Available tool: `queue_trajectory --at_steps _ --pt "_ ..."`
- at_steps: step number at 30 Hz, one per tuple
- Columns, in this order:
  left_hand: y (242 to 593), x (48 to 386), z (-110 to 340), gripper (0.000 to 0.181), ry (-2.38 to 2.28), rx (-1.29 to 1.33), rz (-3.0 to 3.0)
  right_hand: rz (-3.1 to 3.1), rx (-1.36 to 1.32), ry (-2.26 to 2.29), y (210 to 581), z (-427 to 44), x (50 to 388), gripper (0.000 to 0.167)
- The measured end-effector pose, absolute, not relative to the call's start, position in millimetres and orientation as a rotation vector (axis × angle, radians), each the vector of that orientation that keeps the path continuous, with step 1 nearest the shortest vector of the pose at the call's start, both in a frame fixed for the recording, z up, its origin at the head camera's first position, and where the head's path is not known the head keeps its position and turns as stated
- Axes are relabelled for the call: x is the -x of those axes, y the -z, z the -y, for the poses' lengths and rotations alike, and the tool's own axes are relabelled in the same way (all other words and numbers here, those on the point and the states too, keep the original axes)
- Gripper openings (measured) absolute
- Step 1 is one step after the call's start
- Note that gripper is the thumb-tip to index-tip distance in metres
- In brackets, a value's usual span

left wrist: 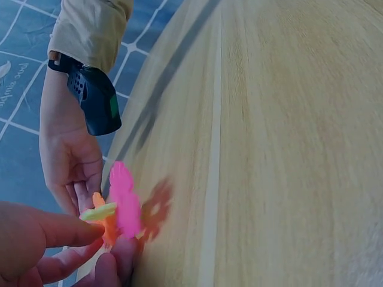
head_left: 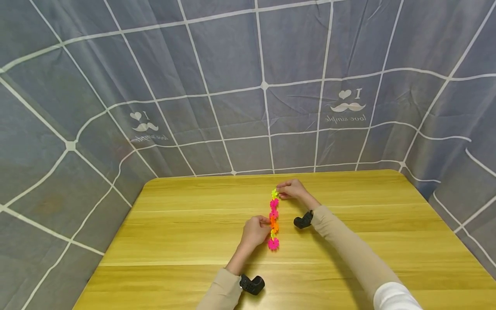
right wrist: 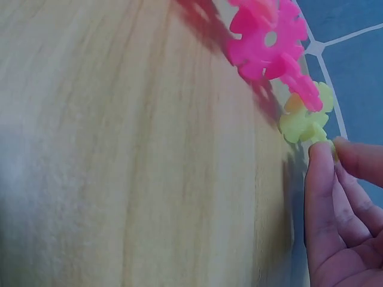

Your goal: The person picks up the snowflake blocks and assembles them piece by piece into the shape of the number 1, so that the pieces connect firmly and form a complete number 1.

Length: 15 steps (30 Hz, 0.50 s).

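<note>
A chain of interlocked flower-shaped plastic discs (head_left: 274,214) runs from near to far over the table. A pink disc (head_left: 273,244) is at its near end, orange discs (head_left: 274,225) come at the middle, and a yellow disc (head_left: 274,193) is at the far end. My left hand (head_left: 255,231) pinches the near part of the chain from the left, by the orange and yellow discs; its fingertips are partly hidden in the left wrist view. At the far end, thumb and fingers of my right hand (right wrist: 338,221) pinch the edge of a yellow disc (right wrist: 303,124).
The wooden table (head_left: 174,241) bears the chain's shadow. A grey curtain with white lines (head_left: 232,116) hangs behind it and at both sides. Black wrist devices (head_left: 252,284) sit on both forearms, the right one (head_left: 303,220) close to the chain.
</note>
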<state>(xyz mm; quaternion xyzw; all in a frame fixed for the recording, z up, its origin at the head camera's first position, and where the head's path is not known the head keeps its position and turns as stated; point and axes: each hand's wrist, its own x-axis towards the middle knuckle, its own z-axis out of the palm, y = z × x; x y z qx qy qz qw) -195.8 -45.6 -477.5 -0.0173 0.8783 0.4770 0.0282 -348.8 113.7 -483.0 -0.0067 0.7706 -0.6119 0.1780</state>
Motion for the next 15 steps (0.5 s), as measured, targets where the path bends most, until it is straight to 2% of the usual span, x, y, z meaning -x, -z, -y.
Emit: queue_trajectory --at_steps 15 --pt "481.9 195.8 54.2 0.014 -1.470 0.035 -2.668 -2.304 0.165 1.664 486.6 -117.9 342.5 0.034"
